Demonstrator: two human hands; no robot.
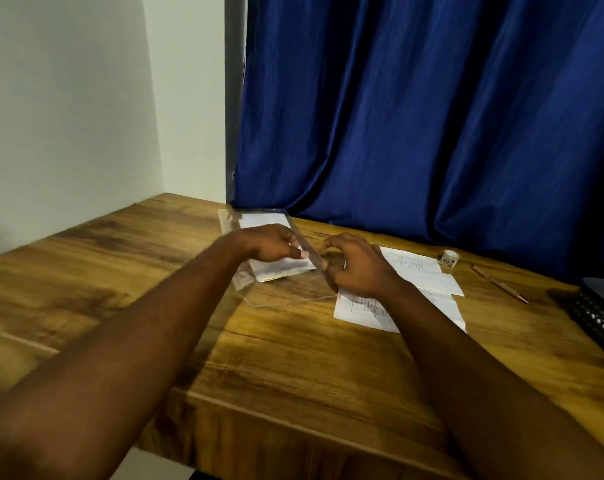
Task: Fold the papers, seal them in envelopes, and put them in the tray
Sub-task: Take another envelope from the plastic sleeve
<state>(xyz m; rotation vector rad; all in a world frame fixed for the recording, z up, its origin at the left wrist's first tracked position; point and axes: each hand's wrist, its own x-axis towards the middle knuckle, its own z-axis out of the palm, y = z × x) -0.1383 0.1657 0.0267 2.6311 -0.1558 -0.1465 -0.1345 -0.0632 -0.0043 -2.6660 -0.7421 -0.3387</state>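
Head view: wooden surface (276, 358), clear tray (290, 303) holding an envelope (286, 268). Left hand (272, 242) presses it flat, right hand (356, 268) curled, grip unclear. I'd square it against the tray wall before letting go.

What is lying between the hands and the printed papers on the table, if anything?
Nothing visible blocks them. The right hand already rests over the near edge of the printed papers. The left hand is over the clear tray, above an envelope lying in it.
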